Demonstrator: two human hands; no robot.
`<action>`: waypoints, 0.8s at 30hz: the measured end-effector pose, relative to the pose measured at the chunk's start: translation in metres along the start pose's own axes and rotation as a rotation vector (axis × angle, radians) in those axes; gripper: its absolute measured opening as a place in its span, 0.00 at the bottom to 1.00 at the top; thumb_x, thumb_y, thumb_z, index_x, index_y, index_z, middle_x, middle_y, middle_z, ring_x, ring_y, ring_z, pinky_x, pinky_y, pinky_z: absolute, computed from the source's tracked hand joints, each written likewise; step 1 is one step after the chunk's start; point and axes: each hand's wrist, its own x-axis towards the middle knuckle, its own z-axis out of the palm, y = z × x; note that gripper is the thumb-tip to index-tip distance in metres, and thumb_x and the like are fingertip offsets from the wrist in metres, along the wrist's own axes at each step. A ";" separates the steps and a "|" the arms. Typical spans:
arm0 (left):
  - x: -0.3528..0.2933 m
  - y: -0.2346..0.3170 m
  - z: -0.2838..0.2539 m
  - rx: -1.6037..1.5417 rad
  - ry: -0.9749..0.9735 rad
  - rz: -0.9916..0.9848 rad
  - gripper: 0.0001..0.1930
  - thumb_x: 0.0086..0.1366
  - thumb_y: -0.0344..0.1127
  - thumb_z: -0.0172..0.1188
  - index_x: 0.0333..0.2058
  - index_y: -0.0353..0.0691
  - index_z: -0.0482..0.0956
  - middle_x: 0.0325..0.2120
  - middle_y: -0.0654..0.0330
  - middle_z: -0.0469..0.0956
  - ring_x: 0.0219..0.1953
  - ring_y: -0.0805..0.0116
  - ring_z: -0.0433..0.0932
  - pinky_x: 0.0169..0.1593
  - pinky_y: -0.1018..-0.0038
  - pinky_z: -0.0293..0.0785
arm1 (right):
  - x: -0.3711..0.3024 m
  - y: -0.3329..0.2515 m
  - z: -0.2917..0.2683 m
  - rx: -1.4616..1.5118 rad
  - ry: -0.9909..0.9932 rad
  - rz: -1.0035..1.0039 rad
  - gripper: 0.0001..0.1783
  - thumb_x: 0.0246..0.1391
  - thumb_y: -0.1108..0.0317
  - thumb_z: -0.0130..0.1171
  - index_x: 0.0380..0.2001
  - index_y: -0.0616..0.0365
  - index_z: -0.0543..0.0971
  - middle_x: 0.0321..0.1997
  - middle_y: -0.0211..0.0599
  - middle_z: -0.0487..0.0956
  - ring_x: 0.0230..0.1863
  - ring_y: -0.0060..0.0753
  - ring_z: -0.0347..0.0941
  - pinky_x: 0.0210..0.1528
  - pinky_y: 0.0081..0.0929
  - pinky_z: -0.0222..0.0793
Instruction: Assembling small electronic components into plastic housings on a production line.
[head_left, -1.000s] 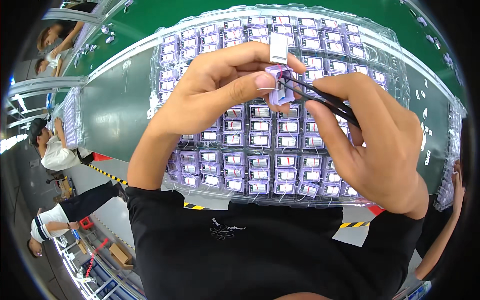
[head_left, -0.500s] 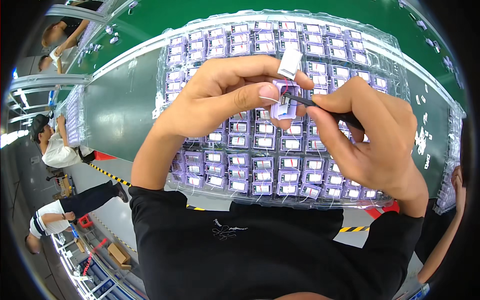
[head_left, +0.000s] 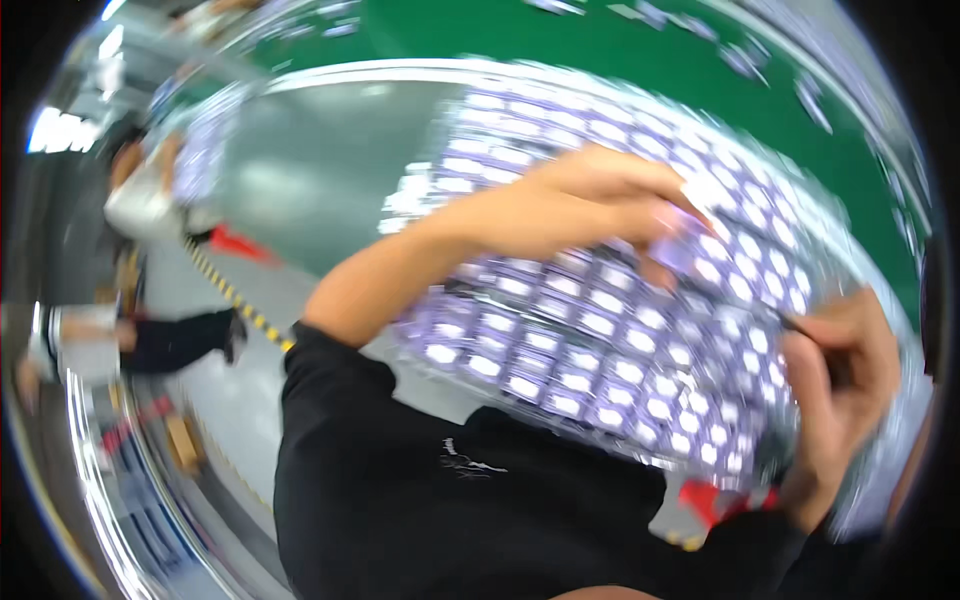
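Observation:
The whole view is smeared by motion. My left hand (head_left: 610, 205) is closed round a small light-purple plastic casing (head_left: 677, 243), pinched between thumb and fingers above the tray. Its white flap and thin wires cannot be made out in the blur. To the right, apart from the casing, my right hand (head_left: 845, 355) is closed on thin black tweezers (head_left: 785, 318), which point left toward the casing. Under both hands lies a clear plastic tray (head_left: 415, 200) filled with rows of similar purple casings (head_left: 540, 340), each with a white part inside.
The tray lies on a grey-green worktop (head_left: 310, 160). Beyond it runs a green belt (head_left: 420, 35) with several scattered purple pieces (head_left: 740, 60). At left, a person in white (head_left: 145, 205) is beside another tray (head_left: 210, 140); a second person (head_left: 90, 340) is lower down, near yellow-black floor tape (head_left: 235, 300).
The view has swung, shifting the tray rightward and tilting it. My right hand has drawn the tweezers away from the casing toward the right; my left hand still holds the casing.

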 end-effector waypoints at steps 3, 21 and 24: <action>0.027 -0.006 -0.001 -0.029 -0.147 0.151 0.14 0.71 0.35 0.52 0.44 0.27 0.76 0.31 0.56 0.80 0.36 0.68 0.83 0.46 0.73 0.77 | -0.032 0.056 -0.047 -0.196 0.311 0.163 0.09 0.60 0.73 0.55 0.42 0.63 0.77 0.41 0.33 0.75 0.40 0.20 0.68 0.43 0.16 0.61; -0.108 -0.004 0.106 -0.238 0.132 0.207 0.14 0.72 0.32 0.48 0.51 0.28 0.70 0.32 0.60 0.75 0.34 0.77 0.77 0.39 0.77 0.76 | -0.137 0.150 -0.097 -0.889 0.422 0.084 0.14 0.60 0.63 0.60 0.39 0.64 0.75 0.33 0.48 0.80 0.34 0.46 0.78 0.37 0.40 0.76; -0.102 -0.018 0.130 -0.434 0.096 0.243 0.15 0.73 0.31 0.46 0.51 0.25 0.68 0.30 0.58 0.75 0.32 0.76 0.78 0.37 0.78 0.77 | -0.138 0.152 -0.091 -0.785 0.535 0.015 0.15 0.59 0.62 0.62 0.41 0.63 0.74 0.33 0.49 0.79 0.32 0.45 0.77 0.35 0.39 0.75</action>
